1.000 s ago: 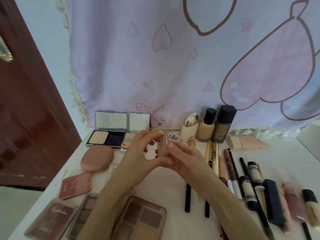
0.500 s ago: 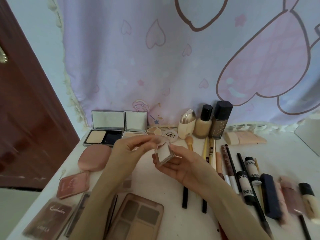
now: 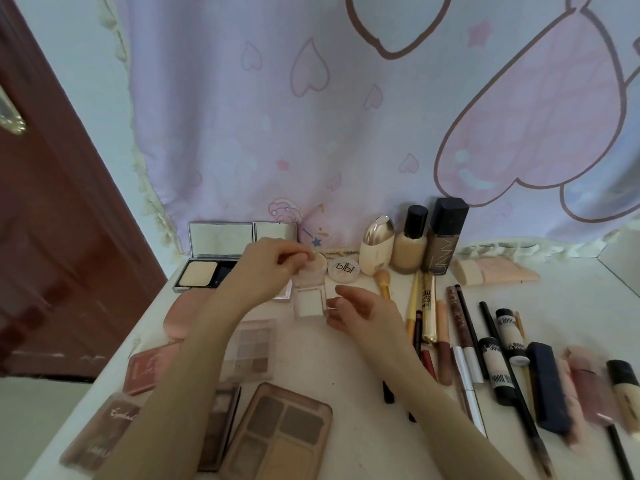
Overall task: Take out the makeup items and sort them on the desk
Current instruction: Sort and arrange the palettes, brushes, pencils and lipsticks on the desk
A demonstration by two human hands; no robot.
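Left hand [image 3: 273,263] pinches the raised lid of a small clear compact [image 3: 310,299] between thumb and forefinger; the other fingers are curled beside them. Right hand [image 3: 360,310] sits just right of the compact's base, fingers loosely curled. It looks to be touching or just off the base's right edge; I cannot tell whether it grips it.

From the head view, the compact rests on the white desk [image 3: 346,375], near the back row, between the two hands. Its hinge lies on the far side, so the lid tips up and away from the person while the pale square pan faces up. The left hand is above and behind the base, the right hand level with it, and the right is the nearer one for sliding it. Any shift would likely run left, toward the open powder compacts [image 3: 214,258] by the curtain.

The compact looks like hard, glossy, see-through plastic with square corners and a chalky white filling. Beside it lies a round jar [image 3: 343,270] with a printed lid, smooth and flat. Behind stand foundation bottles [image 3: 412,244], glassy and tall. To the right, pencils and tubes [image 3: 464,327] lie in a slim, rigid row pointing front to back. Nearer the person are eyeshadow palettes [image 3: 280,434], flat and matte, with powder pans
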